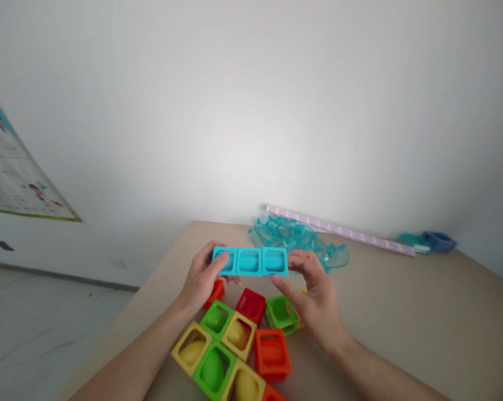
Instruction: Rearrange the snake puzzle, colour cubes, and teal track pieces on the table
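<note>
The row of three cyan cube blocks (pixel 250 260) is hanging in the air above the tabletop (pixel 401 312), stretched level between the two hands. The risk lies in the joints: the blocks are probably holding together only at their sides, so a twist or uneven squeeze from either end could be snapping the row apart. A loosened block would be dropping onto the cluster of green, yellow, red and orange cube blocks (pixel 234 345) just beneath.

The left hand (pixel 201 278) is closing on the row's left end, thumb pressing its front face and fingers wrapping behind. The right hand (pixel 313 298) is sitting half open, fingertips meeting the right end and thumb reaching below; whether it is truly gripping cannot be told.
</note>
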The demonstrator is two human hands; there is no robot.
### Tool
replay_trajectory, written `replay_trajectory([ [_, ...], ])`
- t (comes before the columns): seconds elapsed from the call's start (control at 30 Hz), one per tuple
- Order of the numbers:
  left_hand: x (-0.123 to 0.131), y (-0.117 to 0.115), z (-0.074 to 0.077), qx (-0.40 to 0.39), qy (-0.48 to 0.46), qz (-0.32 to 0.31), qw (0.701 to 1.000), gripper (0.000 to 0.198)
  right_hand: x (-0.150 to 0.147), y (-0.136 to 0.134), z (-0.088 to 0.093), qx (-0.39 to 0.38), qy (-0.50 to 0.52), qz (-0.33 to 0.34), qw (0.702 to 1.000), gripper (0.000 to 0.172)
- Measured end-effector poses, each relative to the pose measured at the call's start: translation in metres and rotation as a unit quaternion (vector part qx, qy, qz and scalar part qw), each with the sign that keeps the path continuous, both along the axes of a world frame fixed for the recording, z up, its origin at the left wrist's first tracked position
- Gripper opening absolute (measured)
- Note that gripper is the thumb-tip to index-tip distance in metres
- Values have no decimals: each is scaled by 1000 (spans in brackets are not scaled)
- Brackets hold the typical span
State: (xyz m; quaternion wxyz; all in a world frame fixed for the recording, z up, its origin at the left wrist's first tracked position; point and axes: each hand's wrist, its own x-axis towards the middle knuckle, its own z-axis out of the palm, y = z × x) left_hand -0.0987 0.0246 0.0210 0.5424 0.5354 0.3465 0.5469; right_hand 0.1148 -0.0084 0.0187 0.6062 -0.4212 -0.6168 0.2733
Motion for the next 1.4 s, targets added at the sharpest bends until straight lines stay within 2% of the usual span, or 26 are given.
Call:
replay_trajectory([
  [0.07,0,-2,1,0,-1,-6,1000,26,2,0,1,3,-27,22,999,56],
  [0.13,-1,-4,3,6,9,-28,1000,29,4,0,4,-46,-45,91,994,71],
  [0.2,-3,-7,5,23,20,-73,997,40,5,-1,5,-108,-62,146,981,64],
  [0.3,-6,-11,7,41,39,-129,990,64,7,-1,4,-158,-51,178,970,45],
  [0.4,-8,-13,8,15,70,-147,987,60,9,0,2,-164,-37,187,968,45],
  [0.5,-7,-13,7,-4,87,-140,986,53,9,-1,1,-160,-34,184,969,46],
  [0.83,-6,-14,5,0,107,-110,988,52,10,-4,-1,-101,-90,128,982,36],
  [1.0,-9,-13,3,16,134,-93,986,52,12,-5,-4,-71,-128,111,983,37],
  [1.1,-10,-11,5,57,160,-75,983,53,13,-3,-4,-39,-150,107,982,40],
  [1.27,-9,-7,8,186,188,-56,963,49,15,1,-1,85,-160,132,975,43],
  [1.33,-9,-6,8,191,185,-48,963,48,15,1,0,71,-152,145,975,51],
  [1.4,-10,-6,7,175,181,-67,965,49,15,-1,1,10,-140,160,977,62],
])
